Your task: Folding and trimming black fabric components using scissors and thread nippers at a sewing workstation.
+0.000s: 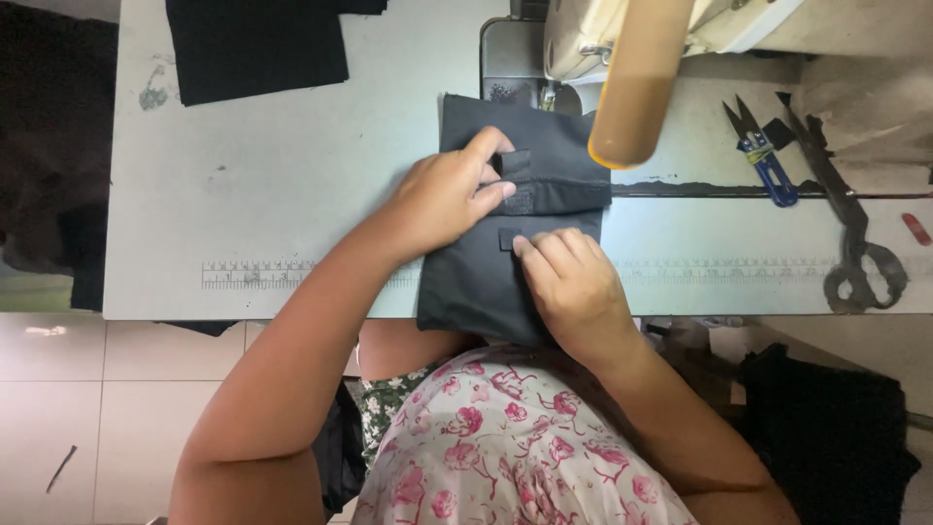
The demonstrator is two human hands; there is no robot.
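L hand (449,194) grip loose, fingertips pinching the small flap (516,163) on the dark grey fabric piece (486,282); R hand (573,282) flat, not clenched, fingers pressing a small tab (507,238) at its 11 o'clock. Fabric lies mid-surface, near edge hanging over the pale surface (292,185), far edge under the sewing machine (583,39). At 2 o'clock: blue thread snips (768,160), big scissors (855,243). At 10 o'clock: black cloth (253,49)
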